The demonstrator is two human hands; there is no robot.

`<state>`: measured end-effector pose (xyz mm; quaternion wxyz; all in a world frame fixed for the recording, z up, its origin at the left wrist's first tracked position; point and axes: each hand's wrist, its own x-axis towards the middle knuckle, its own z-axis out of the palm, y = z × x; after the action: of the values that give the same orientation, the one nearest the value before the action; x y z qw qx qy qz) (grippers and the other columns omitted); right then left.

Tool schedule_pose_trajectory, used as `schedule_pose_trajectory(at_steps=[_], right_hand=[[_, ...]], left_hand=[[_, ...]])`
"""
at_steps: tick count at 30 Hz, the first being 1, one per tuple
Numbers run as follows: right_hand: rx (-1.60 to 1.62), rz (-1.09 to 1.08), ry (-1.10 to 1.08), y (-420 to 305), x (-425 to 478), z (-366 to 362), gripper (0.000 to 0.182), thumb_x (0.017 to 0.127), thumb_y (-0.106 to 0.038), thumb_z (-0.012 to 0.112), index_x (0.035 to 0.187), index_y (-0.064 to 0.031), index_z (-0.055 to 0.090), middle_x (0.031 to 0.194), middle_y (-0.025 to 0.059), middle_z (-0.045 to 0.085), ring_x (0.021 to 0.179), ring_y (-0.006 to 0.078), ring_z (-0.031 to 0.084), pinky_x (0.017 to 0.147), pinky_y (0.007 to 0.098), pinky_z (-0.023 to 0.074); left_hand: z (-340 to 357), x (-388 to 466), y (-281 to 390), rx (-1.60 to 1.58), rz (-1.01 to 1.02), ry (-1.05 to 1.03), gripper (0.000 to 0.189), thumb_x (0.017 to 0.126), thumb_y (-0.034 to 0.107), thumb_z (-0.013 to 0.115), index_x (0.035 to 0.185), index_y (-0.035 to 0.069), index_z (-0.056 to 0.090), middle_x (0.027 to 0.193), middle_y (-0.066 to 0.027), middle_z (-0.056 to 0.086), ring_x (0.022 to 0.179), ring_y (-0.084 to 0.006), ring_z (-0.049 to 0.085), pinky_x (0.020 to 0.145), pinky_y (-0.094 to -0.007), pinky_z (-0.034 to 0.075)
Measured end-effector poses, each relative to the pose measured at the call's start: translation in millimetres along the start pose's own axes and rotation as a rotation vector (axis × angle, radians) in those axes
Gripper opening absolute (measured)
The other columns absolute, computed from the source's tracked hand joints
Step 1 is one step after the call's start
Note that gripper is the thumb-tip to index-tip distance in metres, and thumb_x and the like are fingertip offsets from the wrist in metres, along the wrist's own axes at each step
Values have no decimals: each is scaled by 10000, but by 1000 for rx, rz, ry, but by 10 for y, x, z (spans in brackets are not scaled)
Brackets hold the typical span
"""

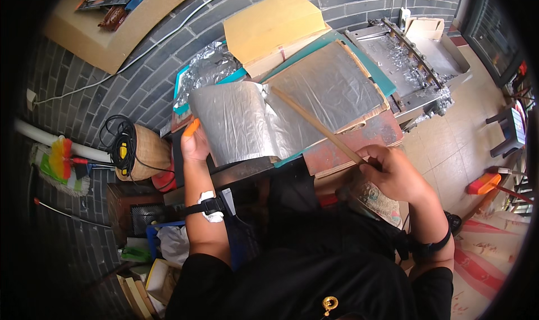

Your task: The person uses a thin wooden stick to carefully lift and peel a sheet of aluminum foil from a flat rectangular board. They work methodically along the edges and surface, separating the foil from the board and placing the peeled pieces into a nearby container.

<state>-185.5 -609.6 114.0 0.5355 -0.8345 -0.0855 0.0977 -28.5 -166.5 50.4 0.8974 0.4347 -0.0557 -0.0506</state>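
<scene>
A stack of thin silvery foil sheets (326, 84) lies opened like a book on a teal board. My left hand (195, 142), with an orange cover on one finger, is at the outer left edge of the raised foil leaf (236, 122) and holds it; its other fingers are hidden beneath. In my right hand (389, 170) is the near end of a long flat wooden stick (316, 122). The stick slants over the right-hand foil, its far tip close to the fold between the two sides.
Behind the stack stand a yellow card (273, 25) and a teal tray of crumpled foil (210, 63). A metal frame with foil scraps (404, 58) is at the right. A wicker basket with black cable (145, 151) stands left, and a small stool (507, 130) far right.
</scene>
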Motion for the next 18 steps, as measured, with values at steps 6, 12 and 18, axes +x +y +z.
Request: schedule_pose_trajectory(at_steps=[6, 12, 18], right_hand=[[-81, -95, 32, 41, -39, 0, 176, 814, -39, 585, 968, 45, 603, 660, 193, 599, 588, 292, 598, 561, 363, 447], [-61, -15, -18, -3, 116, 62, 156, 839, -40, 587, 980, 25, 604, 654, 140, 571, 591, 183, 545, 559, 329, 428], [-100, -89, 21, 46, 155, 72, 152, 832, -37, 583, 968, 26, 608, 671, 168, 570, 592, 239, 552, 568, 342, 434]], left_hand=[[-99, 57, -39, -4, -11, -91, 356, 914, 139, 492, 1257, 46, 509, 1249, -103, 578, 1149, -245, 542, 993, -396, 412], [-69, 69, -62, 4, 1, -64, 373, 909, 140, 497, 1266, 33, 504, 1263, -114, 568, 1171, -253, 527, 1011, -401, 398], [-138, 3, -3, -19, -16, -68, 392, 910, 143, 491, 1285, 28, 487, 1282, -129, 548, 1190, -270, 508, 1020, -411, 390]])
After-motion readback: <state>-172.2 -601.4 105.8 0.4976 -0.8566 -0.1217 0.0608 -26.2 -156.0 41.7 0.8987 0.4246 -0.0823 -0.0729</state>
